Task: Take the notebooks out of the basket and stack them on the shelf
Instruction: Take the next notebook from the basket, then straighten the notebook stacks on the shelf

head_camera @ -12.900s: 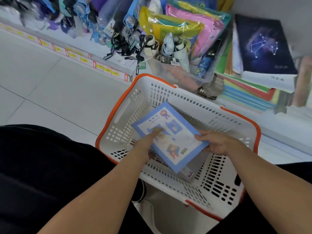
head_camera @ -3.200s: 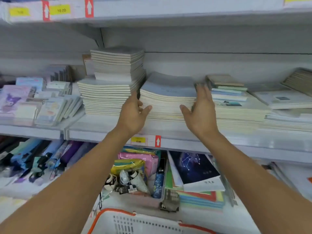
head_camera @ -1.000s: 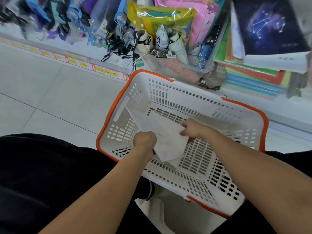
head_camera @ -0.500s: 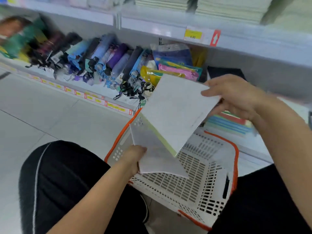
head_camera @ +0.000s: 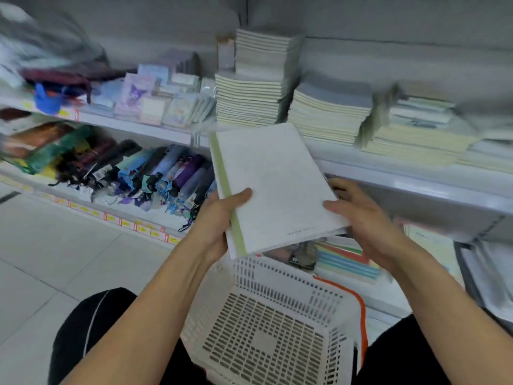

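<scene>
I hold a white notebook (head_camera: 273, 184) with a pale green spine, flat and tilted, above the basket and in front of the shelf (head_camera: 416, 173). My left hand (head_camera: 222, 215) grips its spine edge with the thumb on top. My right hand (head_camera: 361, 218) holds its right lower corner from the side and below. A second thin notebook seems to lie under it; I cannot tell for sure. The white basket with an orange rim (head_camera: 277, 323) rests between my knees, and I see nothing in it. Stacks of notebooks (head_camera: 327, 115) stand on the shelf behind.
A taller notebook stack (head_camera: 249, 98) sits left of that one, with more stacks (head_camera: 416, 129) to the right. Small stationery packs (head_camera: 155, 101) fill the shelf's left part. Folded umbrellas (head_camera: 144, 170) lie on the lower shelf. Coloured folders (head_camera: 347, 262) lie behind the basket. Tiled floor is at left.
Both hands have lifted the notebooks out of the basket and brought them together up towards the shelf. My view has risen from the basket to the shelf.
</scene>
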